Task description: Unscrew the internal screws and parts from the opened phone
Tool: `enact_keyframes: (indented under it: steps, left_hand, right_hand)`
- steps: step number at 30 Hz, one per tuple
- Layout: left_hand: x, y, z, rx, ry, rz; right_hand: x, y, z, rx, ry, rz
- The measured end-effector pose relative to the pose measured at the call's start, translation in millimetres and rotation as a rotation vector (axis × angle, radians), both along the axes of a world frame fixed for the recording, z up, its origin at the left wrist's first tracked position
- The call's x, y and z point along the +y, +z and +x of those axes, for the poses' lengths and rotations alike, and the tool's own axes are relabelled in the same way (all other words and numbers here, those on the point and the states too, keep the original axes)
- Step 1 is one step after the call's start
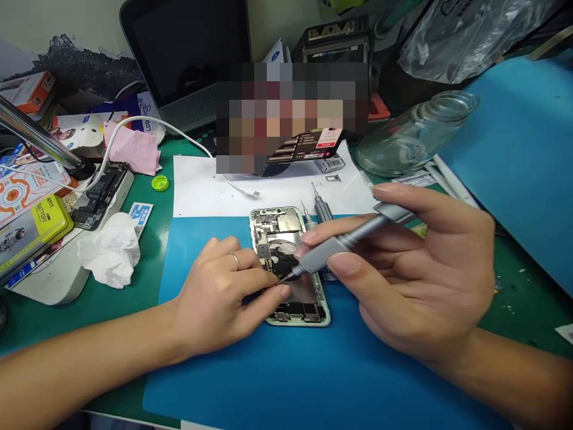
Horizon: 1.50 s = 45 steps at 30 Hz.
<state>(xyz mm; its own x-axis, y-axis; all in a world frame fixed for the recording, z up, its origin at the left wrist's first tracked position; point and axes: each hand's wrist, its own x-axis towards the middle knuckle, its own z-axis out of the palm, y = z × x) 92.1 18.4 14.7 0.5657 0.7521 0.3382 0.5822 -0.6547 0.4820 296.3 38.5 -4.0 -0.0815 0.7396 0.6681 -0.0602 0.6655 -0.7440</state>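
Note:
An opened smartphone (301, 294) with a pale green frame lies on the blue mat, its circuit board and inner parts bare. My right hand (421, 269) grips a grey metal screwdriver (324, 254), slanted down to the left with its thin tip over the phone. At that tip, my left hand (228, 286) has thumb and forefinger pinched together over the phone's left side; what lies between them is too small to make out. Two more precision screwdrivers, one of them a thicker grey screwdriver (322, 206), lie beside the phone, partly hidden by my right hand.
Behind the phone are a white sheet (197, 185) and a white cable (179, 126). A glass jar (412, 134) stands at the back right. On the left are a crumpled tissue (111, 251), a second opened phone (101, 194), a yellow battery box (38, 236) and a green cap (160, 183).

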Motion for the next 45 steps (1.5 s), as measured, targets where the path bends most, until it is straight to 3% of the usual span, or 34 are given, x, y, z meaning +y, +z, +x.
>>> enact_keyframes:
  steps: [6,12,21,25,33,45]
  left_hand:
    - [-0.3,-0.1,0.4,-0.003,-0.008,-0.003]
    - [-0.5,0.3,-1.0,-0.012,-0.023,-0.009]
    - [-0.2,-0.5,-0.3,-0.015,-0.034,0.015]
    - [0.1,-0.1,-0.3,-0.015,-0.035,0.018]
    - [-1.0,-0.3,-0.4,-0.002,-0.029,0.033]
    - [-0.5,0.5,-0.2,0.01,-0.025,0.033]
  right_hand:
    - [-0.8,1.5,0.7,-0.013,0.003,0.05]
    - [1.1,7.1,6.8,-0.14,0.024,0.235]
    - [0.4,7.1,10.8,-0.203,-0.021,0.296]
    - [2.3,12.3,11.9,-0.249,0.017,0.28]
    - [1.2,1.1,8.5,-0.155,0.025,0.261]
    - [-1.0,-1.7,7.0,-0.118,0.024,0.175]
